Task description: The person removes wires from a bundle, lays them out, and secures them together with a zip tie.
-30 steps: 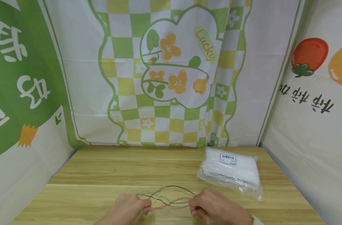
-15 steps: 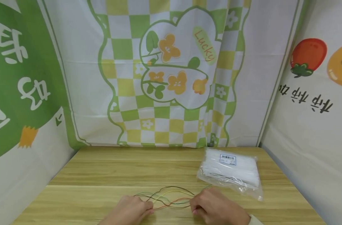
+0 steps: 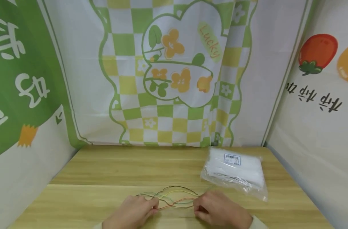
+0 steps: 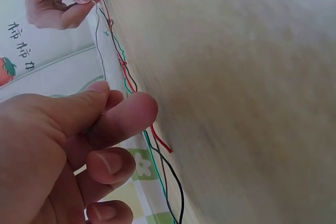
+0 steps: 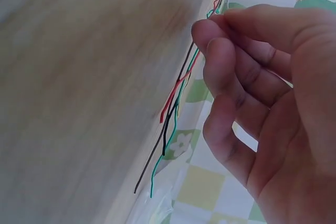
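Two hands point(image 3: 132, 210) point(image 3: 219, 208) on coloured wires point(image 3: 173, 204), well short of table's far edge point(image 3: 151, 148)

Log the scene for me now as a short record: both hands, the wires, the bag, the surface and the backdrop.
Left hand: pinches a thin pale wire
Right hand: pinches the same strand; whether others too, unclear
Other wires: thin red wire, thin green wire, thin black wire, crossing between the hands
Bag: clear plastic bag with white contents and a label, beyond the right hand
Surface: light wood-grain table
Backdrop: green, yellow and white checked cloth
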Demonstrator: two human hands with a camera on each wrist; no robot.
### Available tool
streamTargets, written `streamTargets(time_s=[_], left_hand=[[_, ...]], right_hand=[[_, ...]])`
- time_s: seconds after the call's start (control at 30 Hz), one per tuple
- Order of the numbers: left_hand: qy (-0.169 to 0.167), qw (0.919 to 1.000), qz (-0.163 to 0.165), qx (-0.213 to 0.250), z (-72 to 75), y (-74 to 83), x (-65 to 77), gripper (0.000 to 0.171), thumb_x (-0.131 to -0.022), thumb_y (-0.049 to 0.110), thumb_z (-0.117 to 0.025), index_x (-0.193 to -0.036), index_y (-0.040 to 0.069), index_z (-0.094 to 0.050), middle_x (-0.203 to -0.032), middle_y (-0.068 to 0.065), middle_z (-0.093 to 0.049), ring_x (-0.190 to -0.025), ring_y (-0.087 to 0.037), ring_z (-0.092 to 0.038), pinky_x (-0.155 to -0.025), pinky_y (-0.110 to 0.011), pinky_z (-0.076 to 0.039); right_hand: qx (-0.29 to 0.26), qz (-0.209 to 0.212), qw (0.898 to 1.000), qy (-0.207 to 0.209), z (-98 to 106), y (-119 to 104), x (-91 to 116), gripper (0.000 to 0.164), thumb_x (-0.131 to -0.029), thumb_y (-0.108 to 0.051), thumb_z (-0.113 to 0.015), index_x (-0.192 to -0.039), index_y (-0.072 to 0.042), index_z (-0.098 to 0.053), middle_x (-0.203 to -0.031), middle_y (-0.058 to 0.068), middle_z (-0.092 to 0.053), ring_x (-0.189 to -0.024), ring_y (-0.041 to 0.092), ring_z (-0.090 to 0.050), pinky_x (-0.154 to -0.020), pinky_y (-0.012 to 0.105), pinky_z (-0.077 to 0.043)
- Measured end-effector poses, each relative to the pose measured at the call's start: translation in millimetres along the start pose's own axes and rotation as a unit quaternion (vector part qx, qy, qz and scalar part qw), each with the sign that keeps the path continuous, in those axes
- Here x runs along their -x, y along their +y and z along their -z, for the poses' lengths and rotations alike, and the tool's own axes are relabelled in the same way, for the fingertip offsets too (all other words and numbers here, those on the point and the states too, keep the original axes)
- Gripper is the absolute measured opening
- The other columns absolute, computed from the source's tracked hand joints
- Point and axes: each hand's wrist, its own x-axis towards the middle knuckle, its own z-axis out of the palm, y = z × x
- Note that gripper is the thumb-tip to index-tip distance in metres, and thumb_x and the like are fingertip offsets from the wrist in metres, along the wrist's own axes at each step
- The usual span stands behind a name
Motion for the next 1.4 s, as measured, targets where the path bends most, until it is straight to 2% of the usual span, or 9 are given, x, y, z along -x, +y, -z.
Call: streamTargets(time_s=[0.13, 0.4, 0.63, 0.8, 1.07, 1.17, 1.27, 1.37, 1.4], left_hand=[[0.017, 0.9998, 0.0, -0.007, 4.1, -0.5, -3.4, 0.014, -0.103, 0.03, -0.068, -0.093, 0.027, -0.059, -0.066, 0.019, -0.051, -0.061, 0.004, -0.038, -0.052, -0.021, -0.03], [0.053, 0.997, -0.009, -0.055, 18.3, -5.5, -17.7, 0.016, -0.1, 0.018, -0.07, -0.095, 0.025, -0.056, -0.061, 0.015, -0.043, -0.056, 0.0, -0.035, -0.048, -0.022, -0.028], [0.035, 0.9988, 0.022, -0.026, 24.2, -5.3, -19.7, 0.023, -0.103, 0.03, -0.068, -0.086, 0.027, -0.053, -0.067, 0.018, -0.046, -0.059, 0.001, -0.036, -0.048, -0.022, -0.027], [0.04, 0.998, 0.029, -0.04, 22.3, -2.7, -24.2, 0.031, -0.1, 0.034, -0.073, -0.078, 0.026, -0.052, -0.064, 0.018, -0.043, -0.056, 0.002, -0.032, -0.047, -0.021, -0.025], [0.029, 0.9978, 0.046, -0.038, 17.2, -1.8, -34.0, 0.036, -0.093, 0.033, -0.08, -0.072, 0.025, -0.053, -0.063, 0.015, -0.048, -0.056, 0.0, -0.039, -0.047, -0.023, -0.029], [0.023, 0.9973, 0.059, -0.037, 14.8, -1.3, -33.3, 0.032, -0.09, 0.034, -0.083, -0.076, 0.023, -0.057, -0.067, 0.014, -0.053, -0.057, -0.001, -0.04, -0.047, -0.023, -0.03], [0.021, 0.9966, 0.069, -0.041, 13.3, 1.6, -32.6, 0.026, -0.088, 0.038, -0.082, -0.09, 0.02, -0.064, -0.078, 0.011, -0.059, -0.063, -0.004, -0.047, -0.047, -0.024, -0.032], [0.012, 0.9966, 0.068, -0.045, 12.8, 5.9, -34.2, 0.04, -0.086, 0.044, -0.081, -0.11, 0.016, -0.068, -0.098, 0.004, -0.066, -0.081, -0.013, -0.06, -0.051, -0.027, -0.041], [0.003, 0.9967, 0.069, -0.044, 12.8, 7.1, -35.2, 0.047, -0.085, 0.046, -0.081, -0.117, 0.014, -0.067, -0.105, 0.0, -0.067, -0.09, -0.017, -0.063, -0.056, -0.029, -0.047]], right_hand=[[0.0, -0.017, 1.0, -0.022, 8.1, 2.8, -4.5, 0.024, -0.097, -0.021, -0.073, -0.077, -0.03, -0.064, -0.071, -0.025, -0.054, -0.063, -0.013, -0.04, -0.059, 0.007, -0.033], [0.013, -0.043, 0.999, -0.03, 26.2, 11.5, -15.3, 0.023, -0.096, -0.02, -0.074, -0.077, -0.028, -0.064, -0.068, -0.023, -0.054, -0.062, -0.01, -0.043, -0.058, 0.013, -0.037], [0.028, -0.051, 0.998, -0.019, 28.7, 13.1, -15.1, 0.025, -0.095, -0.021, -0.075, -0.075, -0.029, -0.063, -0.066, -0.023, -0.052, -0.061, -0.009, -0.043, -0.056, 0.016, -0.036], [0.041, -0.06, 0.997, -0.012, 25.4, 14.6, -14.8, 0.028, -0.095, -0.021, -0.076, -0.072, -0.027, -0.06, -0.064, -0.02, -0.052, -0.06, -0.006, -0.042, -0.056, 0.018, -0.037], [0.051, -0.102, 0.993, -0.027, 19.4, 14.7, -15.3, 0.023, -0.094, -0.024, -0.078, -0.075, -0.025, -0.065, -0.066, -0.016, -0.059, -0.06, -0.003, -0.045, -0.053, 0.021, -0.037], [0.045, -0.114, 0.992, -0.013, 17.7, 12.8, -14.5, 0.021, -0.092, -0.026, -0.08, -0.076, -0.024, -0.068, -0.068, -0.016, -0.063, -0.061, -0.003, -0.048, -0.053, 0.022, -0.038], [0.044, -0.132, 0.99, -0.004, 18.4, 11.4, -12.8, 0.023, -0.092, -0.029, -0.081, -0.075, -0.025, -0.066, -0.066, -0.017, -0.061, -0.06, -0.003, -0.049, -0.053, 0.022, -0.038], [0.048, -0.156, 0.987, -0.003, 21.8, 10.9, -11.6, 0.025, -0.092, -0.033, -0.081, -0.074, -0.026, -0.065, -0.064, -0.018, -0.058, -0.059, -0.002, -0.048, -0.054, 0.022, -0.038], [0.052, -0.165, 0.985, -0.003, 23.2, 10.8, -11.3, 0.025, -0.092, -0.033, -0.081, -0.074, -0.026, -0.065, -0.064, -0.018, -0.058, -0.06, -0.001, -0.049, -0.054, 0.023, -0.038]])
